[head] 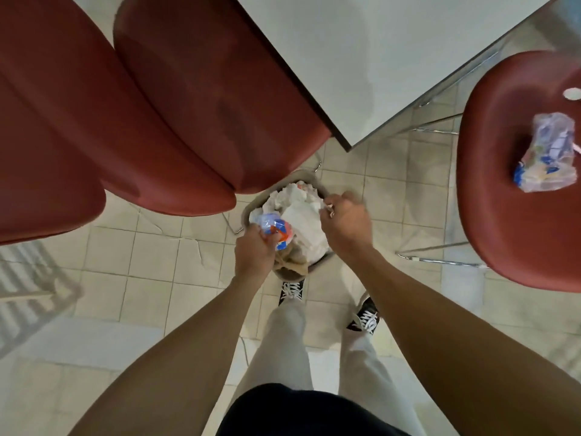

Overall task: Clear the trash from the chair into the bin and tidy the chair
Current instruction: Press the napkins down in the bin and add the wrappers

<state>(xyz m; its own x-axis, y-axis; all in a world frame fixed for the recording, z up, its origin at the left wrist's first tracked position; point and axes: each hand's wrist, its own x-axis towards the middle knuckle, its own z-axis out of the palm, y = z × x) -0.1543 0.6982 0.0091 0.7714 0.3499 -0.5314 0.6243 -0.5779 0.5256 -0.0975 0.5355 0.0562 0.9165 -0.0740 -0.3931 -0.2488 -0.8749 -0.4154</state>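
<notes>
Over the full bin (248, 212), the left hand (254, 251) grips a wrapper (274, 228); the right hand (342, 220) pinches paper (327, 209). Best pressed deep before release. A bag (548, 154) waits on the right chair (490, 190).

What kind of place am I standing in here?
Probably a canteen or cafeteria-style eating area: red moulded chairs on metal legs around a white table, a tiled floor, and a small bin full of wrappers and paper.

bin (251, 206): rim partly hidden by chair and hands
right hand (344, 220): blurred, grasp unclear
chair at 3 o'clock (503, 215): cut by edge
</notes>
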